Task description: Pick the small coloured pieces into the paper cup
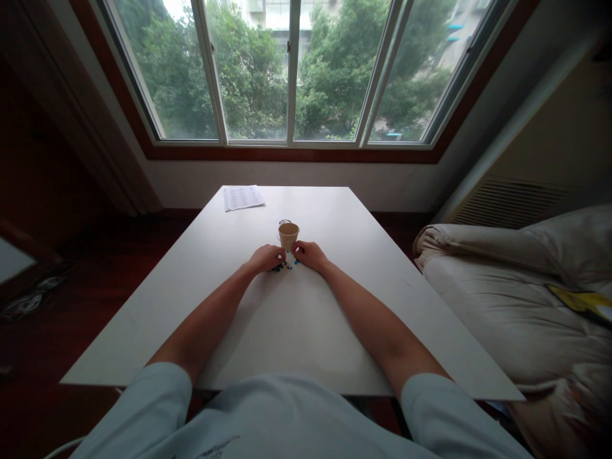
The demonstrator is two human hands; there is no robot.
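A tan paper cup [289, 236] stands upright on the white table [282, 319], its mouth facing up. In front of it lie several tiny blue, dark and yellowish pieces [289, 268], too small to name exactly. My left hand [268, 257] is at the cup's near left side, fingers pinched together low over the pieces. My right hand [310, 254] is at the near right side, thumb and fingertips closed close to the cup's base. Whatever either pinch holds is too small to make out. A thin dark cord or wire loop [285, 222] shows just behind the cup.
Printed sheets of paper [244, 197] lie at the table's far left corner. Beyond the table is a wide window [291, 76]. A beige sofa [482, 280] stands along the right side. Coiled cables [33, 296] lie at the far left.
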